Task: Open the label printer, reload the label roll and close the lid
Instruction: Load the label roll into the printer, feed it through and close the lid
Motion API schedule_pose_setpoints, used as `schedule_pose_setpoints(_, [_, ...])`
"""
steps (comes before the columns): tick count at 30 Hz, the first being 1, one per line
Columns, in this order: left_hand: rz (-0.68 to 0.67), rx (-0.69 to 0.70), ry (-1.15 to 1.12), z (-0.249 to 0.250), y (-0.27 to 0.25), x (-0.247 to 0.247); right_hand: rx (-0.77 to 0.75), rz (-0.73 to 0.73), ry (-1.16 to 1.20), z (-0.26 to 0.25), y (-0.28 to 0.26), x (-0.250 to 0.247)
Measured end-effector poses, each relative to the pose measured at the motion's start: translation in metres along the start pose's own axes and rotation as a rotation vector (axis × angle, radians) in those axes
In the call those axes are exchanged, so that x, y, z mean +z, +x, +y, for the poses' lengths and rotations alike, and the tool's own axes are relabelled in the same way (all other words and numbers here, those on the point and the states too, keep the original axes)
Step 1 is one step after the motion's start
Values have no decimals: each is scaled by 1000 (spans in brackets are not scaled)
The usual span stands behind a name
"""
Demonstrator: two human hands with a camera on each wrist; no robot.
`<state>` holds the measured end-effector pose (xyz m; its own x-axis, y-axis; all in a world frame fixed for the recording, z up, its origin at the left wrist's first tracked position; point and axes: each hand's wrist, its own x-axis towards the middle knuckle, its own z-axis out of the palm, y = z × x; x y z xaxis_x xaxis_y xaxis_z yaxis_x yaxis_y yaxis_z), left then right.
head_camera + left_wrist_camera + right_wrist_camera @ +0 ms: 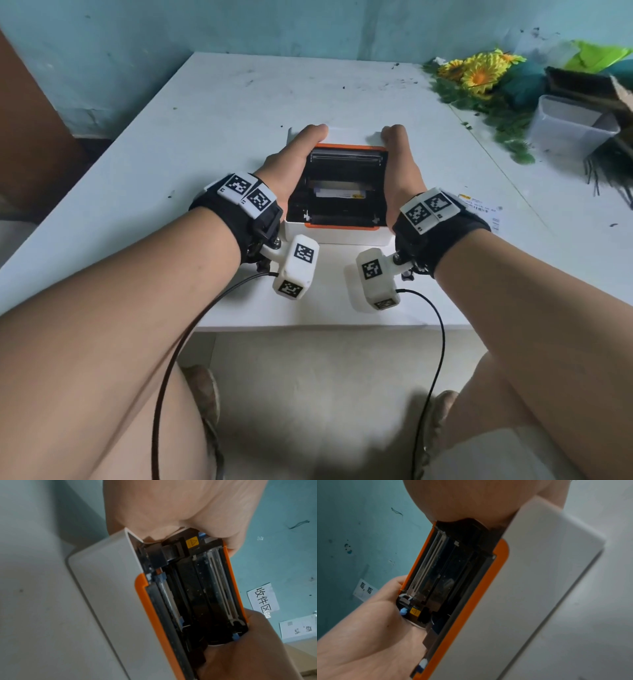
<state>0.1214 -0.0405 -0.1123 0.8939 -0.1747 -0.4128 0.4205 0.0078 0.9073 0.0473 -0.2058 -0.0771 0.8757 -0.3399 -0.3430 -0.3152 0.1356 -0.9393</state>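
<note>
A white label printer (337,235) with orange trim stands near the table's front edge, its lid (346,171) raised and tilted away, black inside showing. My left hand (294,154) grips the lid's left side and my right hand (399,154) grips its right side, fingers curled over the far edge. In the left wrist view my left hand (171,507) wraps the lid's (229,574) near end, above the printer (106,588) body. The right wrist view shows my right hand (462,500) on the other end above the printer (530,588) body. No label roll is clearly visible inside.
The white table (239,120) stands against a blue-green wall. Artificial yellow flowers (479,72) and a clear plastic tub (568,123) lie at the far right. A printed label sheet (483,209) lies right of the printer. The table's front edge (308,325) is close.
</note>
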Motion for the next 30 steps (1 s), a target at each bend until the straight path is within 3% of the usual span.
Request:
schedule_pose_setpoints(9, [85,62,-21,-1,9,-2,15,-9,19,0,3,0])
schedule_pose_setpoints(15, [31,42,-24,1,7,-2,4,-18,28,1,4,-1])
schedule_pose_setpoints(30, [64,57,15,1,8,-2,-18,-4,33,3,7,-1])
